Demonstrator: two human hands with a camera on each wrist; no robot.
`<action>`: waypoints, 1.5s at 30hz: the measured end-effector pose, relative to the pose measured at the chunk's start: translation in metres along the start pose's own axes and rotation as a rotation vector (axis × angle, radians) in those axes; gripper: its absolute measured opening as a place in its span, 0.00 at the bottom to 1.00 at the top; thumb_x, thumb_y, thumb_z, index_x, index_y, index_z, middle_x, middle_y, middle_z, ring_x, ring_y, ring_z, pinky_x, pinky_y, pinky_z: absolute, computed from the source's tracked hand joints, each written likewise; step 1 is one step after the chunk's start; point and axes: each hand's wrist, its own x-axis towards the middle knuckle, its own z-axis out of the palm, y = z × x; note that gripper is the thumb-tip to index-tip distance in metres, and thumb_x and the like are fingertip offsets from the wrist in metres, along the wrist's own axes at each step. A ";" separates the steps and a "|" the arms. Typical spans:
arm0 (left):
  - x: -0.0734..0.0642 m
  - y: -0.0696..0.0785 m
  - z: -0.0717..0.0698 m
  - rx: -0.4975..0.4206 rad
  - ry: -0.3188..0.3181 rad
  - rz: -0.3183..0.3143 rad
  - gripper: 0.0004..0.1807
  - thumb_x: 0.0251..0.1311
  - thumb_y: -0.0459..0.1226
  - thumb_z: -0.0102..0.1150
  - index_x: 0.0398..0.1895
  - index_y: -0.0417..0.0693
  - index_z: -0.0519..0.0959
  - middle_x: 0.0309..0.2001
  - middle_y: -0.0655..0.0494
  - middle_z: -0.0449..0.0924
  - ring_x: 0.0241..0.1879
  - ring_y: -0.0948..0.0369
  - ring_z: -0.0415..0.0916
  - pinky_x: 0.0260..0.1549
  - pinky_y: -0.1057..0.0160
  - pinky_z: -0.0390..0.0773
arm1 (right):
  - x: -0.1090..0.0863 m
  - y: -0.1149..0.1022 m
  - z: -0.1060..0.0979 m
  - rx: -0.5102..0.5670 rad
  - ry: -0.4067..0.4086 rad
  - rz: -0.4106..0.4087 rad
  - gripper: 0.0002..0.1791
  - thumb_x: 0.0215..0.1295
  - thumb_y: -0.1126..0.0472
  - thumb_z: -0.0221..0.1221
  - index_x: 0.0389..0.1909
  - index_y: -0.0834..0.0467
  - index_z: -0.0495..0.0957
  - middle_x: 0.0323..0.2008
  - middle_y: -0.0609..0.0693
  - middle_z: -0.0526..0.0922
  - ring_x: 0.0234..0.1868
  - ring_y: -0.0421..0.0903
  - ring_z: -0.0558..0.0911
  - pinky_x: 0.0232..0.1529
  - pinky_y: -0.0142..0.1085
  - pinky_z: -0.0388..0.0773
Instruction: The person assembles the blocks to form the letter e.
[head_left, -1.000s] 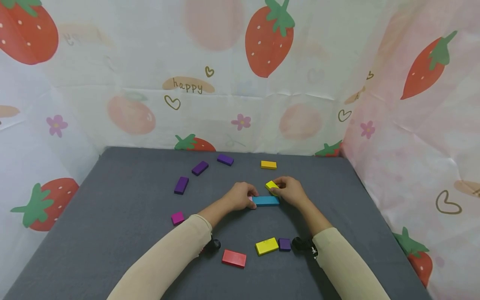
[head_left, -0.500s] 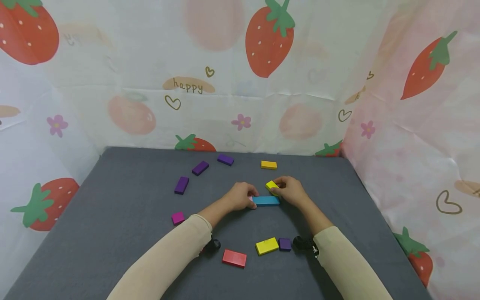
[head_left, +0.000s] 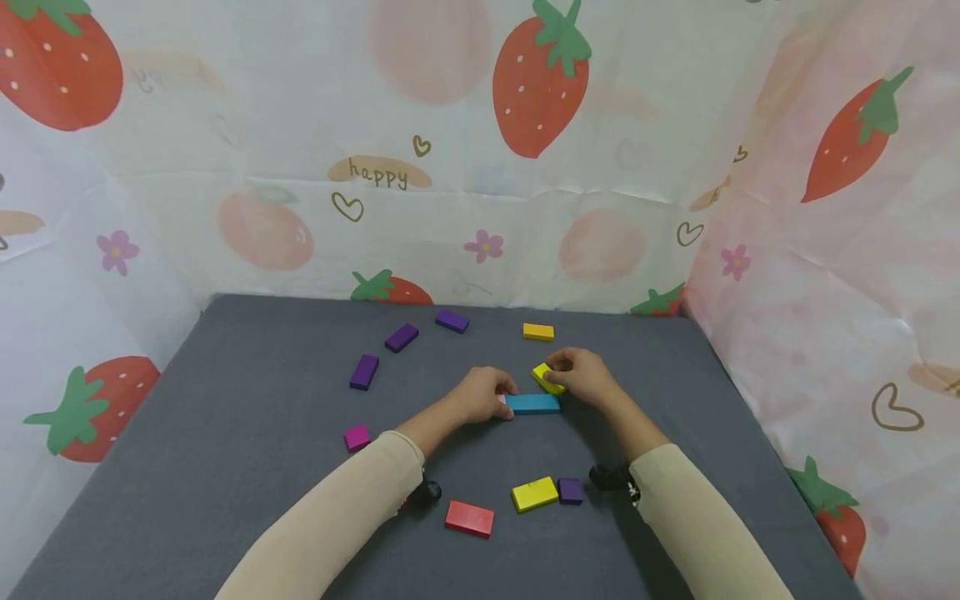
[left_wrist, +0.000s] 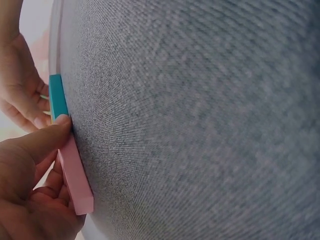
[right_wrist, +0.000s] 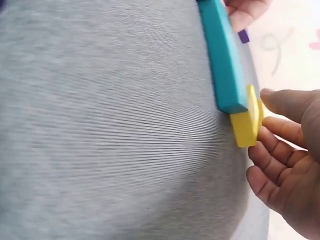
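My left hand (head_left: 476,393) pinches a pink block (left_wrist: 75,175), the thumb in front and the fingers behind. The thumb tip lies at the joint where a long blue block (head_left: 532,404) continues the line end to end. Just behind the blue block's right end, a yellow block (right_wrist: 244,131) lies slantwise on the cloth. Around its outer end is my right hand (head_left: 588,379), thumb and fingers loosely bent and spread apart, tips right at the block. In the head view the left hand hides most of the pink block.
Several purple blocks (head_left: 364,372) curve along the back left, with an orange-yellow block (head_left: 538,332) behind the hands. A magenta block (head_left: 357,437) lies left of the left sleeve. Nearer are a red block (head_left: 469,518), another yellow block (head_left: 535,494) and a small purple block (head_left: 570,491).
My right hand has shifted slightly right and away from the blue block, uncovering more of the yellow block. The left hand stays in place on the pink block.
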 end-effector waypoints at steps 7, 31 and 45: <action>-0.004 0.002 -0.001 -0.008 0.004 -0.002 0.17 0.58 0.36 0.75 0.51 0.47 0.86 0.45 0.55 0.85 0.43 0.61 0.76 0.51 0.59 0.78 | 0.010 -0.006 -0.014 -0.035 -0.020 -0.052 0.24 0.72 0.54 0.63 0.63 0.63 0.77 0.55 0.60 0.82 0.55 0.57 0.80 0.54 0.50 0.79; -0.007 -0.003 0.000 -0.031 0.028 0.056 0.17 0.58 0.36 0.75 0.51 0.47 0.86 0.45 0.54 0.83 0.44 0.60 0.75 0.52 0.58 0.76 | 0.062 -0.012 -0.038 -0.165 0.028 -0.159 0.23 0.73 0.61 0.61 0.66 0.65 0.76 0.62 0.62 0.76 0.64 0.61 0.73 0.64 0.56 0.71; -0.007 -0.004 0.001 -0.024 0.033 0.064 0.18 0.59 0.37 0.75 0.52 0.46 0.86 0.46 0.53 0.83 0.44 0.60 0.76 0.52 0.57 0.76 | 0.079 -0.006 -0.027 -0.170 -0.004 -0.138 0.24 0.74 0.60 0.60 0.67 0.63 0.75 0.67 0.61 0.72 0.68 0.62 0.71 0.65 0.56 0.71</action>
